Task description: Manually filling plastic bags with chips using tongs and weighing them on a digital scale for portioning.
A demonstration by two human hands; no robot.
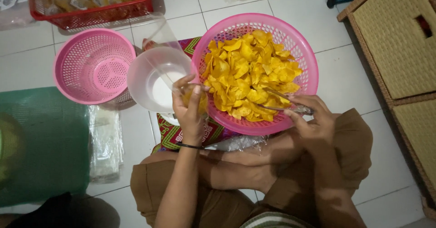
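yellow chips (247,69) fill the big pink basket (304,51) on the tiled floor (345,83). the person's right hand (315,119) has its fingers clamped on metal tongs (279,101) reaching into the heap. the left hand (190,110) has its fingers closed round a small clear bag (196,100) partly filled with chips, held just beside the basket's near rim. a clear plastic tub (156,76) and an empty pink basket (93,64) sit to the left. it seems best to keep the bag's mouth wide and close to the rim, and pinch the chips lightly.
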